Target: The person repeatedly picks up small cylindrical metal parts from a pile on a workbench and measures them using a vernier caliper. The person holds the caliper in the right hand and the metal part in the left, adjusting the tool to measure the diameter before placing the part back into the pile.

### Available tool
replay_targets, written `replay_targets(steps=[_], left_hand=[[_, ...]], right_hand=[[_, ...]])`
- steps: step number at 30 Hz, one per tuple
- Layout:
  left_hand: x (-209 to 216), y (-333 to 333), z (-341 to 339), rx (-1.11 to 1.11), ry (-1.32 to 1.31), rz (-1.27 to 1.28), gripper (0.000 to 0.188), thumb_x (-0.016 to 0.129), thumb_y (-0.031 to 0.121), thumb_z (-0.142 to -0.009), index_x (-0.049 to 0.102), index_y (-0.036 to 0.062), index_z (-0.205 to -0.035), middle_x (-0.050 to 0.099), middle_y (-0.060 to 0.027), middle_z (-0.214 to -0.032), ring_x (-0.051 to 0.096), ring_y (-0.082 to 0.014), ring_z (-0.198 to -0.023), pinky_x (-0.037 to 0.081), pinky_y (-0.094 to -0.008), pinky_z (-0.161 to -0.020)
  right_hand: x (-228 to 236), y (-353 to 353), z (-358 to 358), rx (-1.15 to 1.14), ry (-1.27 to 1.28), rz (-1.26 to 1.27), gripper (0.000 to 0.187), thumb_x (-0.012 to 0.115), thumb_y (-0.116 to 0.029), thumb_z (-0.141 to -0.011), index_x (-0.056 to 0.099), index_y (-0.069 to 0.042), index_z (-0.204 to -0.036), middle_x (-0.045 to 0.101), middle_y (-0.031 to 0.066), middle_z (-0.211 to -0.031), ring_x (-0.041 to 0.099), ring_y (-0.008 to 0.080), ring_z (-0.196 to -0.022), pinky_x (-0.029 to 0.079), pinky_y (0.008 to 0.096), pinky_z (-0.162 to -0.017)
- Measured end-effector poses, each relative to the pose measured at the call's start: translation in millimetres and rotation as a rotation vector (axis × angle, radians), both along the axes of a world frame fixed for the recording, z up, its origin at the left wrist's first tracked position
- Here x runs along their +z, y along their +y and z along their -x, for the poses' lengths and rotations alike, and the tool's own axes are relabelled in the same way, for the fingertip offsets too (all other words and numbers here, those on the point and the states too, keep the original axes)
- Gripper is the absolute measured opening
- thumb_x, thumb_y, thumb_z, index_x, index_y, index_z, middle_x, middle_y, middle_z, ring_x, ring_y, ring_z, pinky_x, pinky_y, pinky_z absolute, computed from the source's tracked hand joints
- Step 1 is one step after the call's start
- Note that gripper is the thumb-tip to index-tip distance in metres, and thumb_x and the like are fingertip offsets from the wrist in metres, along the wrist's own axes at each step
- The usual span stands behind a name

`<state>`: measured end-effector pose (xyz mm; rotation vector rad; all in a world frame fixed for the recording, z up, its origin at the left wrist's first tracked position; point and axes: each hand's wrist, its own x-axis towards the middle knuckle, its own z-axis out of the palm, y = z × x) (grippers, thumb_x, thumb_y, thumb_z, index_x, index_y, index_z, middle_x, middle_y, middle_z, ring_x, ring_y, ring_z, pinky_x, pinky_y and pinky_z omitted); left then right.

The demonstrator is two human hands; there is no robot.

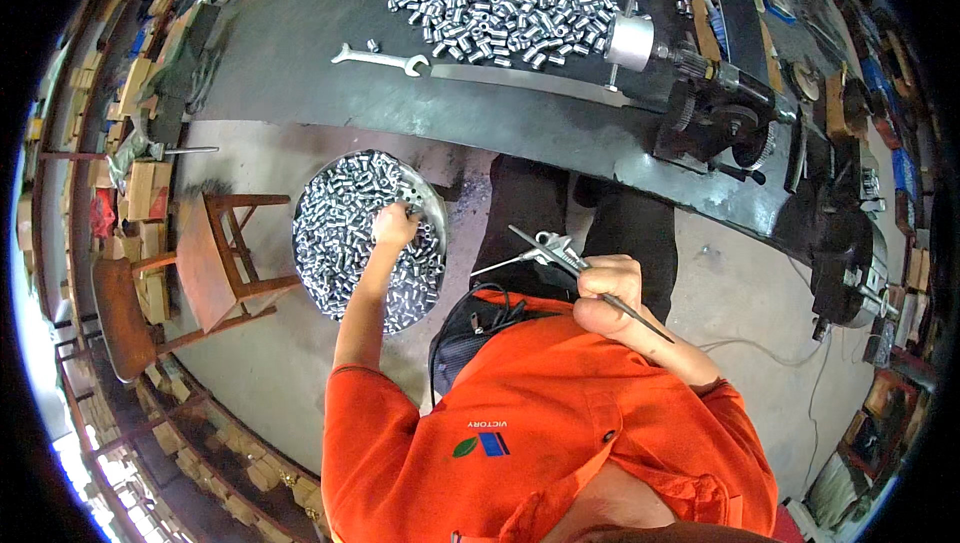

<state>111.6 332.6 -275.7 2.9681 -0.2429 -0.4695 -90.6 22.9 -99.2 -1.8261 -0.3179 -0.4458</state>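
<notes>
My left hand reaches into a round tub heaped with short shiny metal sleeves. Its fingers are bent together at the far side of the heap, and what they pinch is too small to make out. In front of my body, my right hand is closed around a slim dark file-like rod, which slants from upper left to lower right. Beside that fist is a silvery metal piece with a thin pointed rod sticking out leftward; whether my fingers also grip it is hidden.
A large pile of metal sleeves covers part of the dark workbench. Near its edge lie an open-ended wrench and a flat metal strip. A geared clamping device stands right. A wooden chair is left of the tub.
</notes>
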Motion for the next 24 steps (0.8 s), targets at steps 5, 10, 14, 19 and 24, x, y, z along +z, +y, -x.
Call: replay_targets(steps=[5,10,14,19,24], left_hand=[[2,-10,-13,-0.093,0.073,-0.13,0.023,0.061,0.029,-0.073,0.067,0.0106,-0.085,0.065,-0.017,-0.09,0.063,-0.0316,-0.086,0.05,-0.0428,-0.075],[35,-5,-8,0.127,0.173,0.519,0.016,0.062,0.013,-0.075,0.064,-0.0013,-0.082,0.063,-0.014,-0.068,0.064,-0.0194,-0.062,0.051,-0.031,-0.057],[96,-31,21,0.321,0.4,1.193,0.016,0.059,0.003,-0.077,0.061,-0.0047,-0.091,0.059,-0.005,-0.067,0.053,-0.0106,-0.055,0.044,-0.0227,-0.053],[137,-72,57,0.103,0.549,1.262,0.019,0.063,0.004,-0.081,0.056,-0.0048,-0.096,0.057,-0.003,-0.067,0.053,-0.0087,-0.057,0.042,-0.021,-0.052],[165,-104,82,-0.346,0.29,0.98,0.016,0.061,0.001,-0.081,0.056,-0.0036,-0.095,0.06,-0.0053,-0.074,0.057,-0.0105,-0.061,0.046,-0.022,-0.058]], right_hand=[[8,-1,2,0.004,0.024,-0.008,0.026,0.057,-0.01,-0.056,0.032,-0.007,-0.049,0.029,0.0063,-0.046,0.033,0.0225,-0.036,0.024,0.0336,-0.037],[2,-1,6,-0.015,0.054,0.025,0.025,0.056,-0.008,-0.055,0.032,-0.007,-0.049,0.029,0.0065,-0.046,0.033,0.0226,-0.036,0.024,0.0339,-0.037],[5,3,-1,0.003,0.043,0.029,0.026,0.057,-0.008,-0.055,0.032,-0.006,-0.05,0.03,0.0066,-0.047,0.034,0.0229,-0.037,0.025,0.0341,-0.037],[7,5,-4,0.076,0.078,0.032,0.026,0.058,-0.007,-0.057,0.033,-0.005,-0.052,0.033,0.0073,-0.049,0.036,0.0234,-0.04,0.026,0.0339,-0.039],[1,8,-11,0.131,0.138,0.035,0.021,0.056,-0.006,-0.06,0.036,-0.004,-0.052,0.036,0.009,-0.049,0.04,0.0257,-0.041,0.03,0.0362,-0.041]])
